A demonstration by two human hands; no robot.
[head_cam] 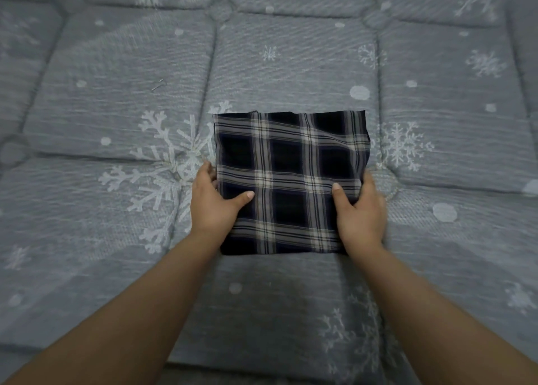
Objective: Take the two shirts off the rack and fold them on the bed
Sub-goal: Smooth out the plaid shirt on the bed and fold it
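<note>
A dark plaid shirt (288,181) lies folded into a compact square on the bed (116,108), so one fold looks essentially done. The left hand (214,201) and right hand (361,210) clasp its near side edges, thumbs on top and fingers seemingly tucked underneath, though the cloth hides them. No second shirt or rack shows, so whether that half is still to do cannot be told.

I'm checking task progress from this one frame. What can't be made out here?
- Second shirt and rack: outside the head view.
- Fingers of left hand and right hand: tucked under the folded plaid shirt, only the thumbs show.
- Small thin object on the bed: too small to identify.
</note>
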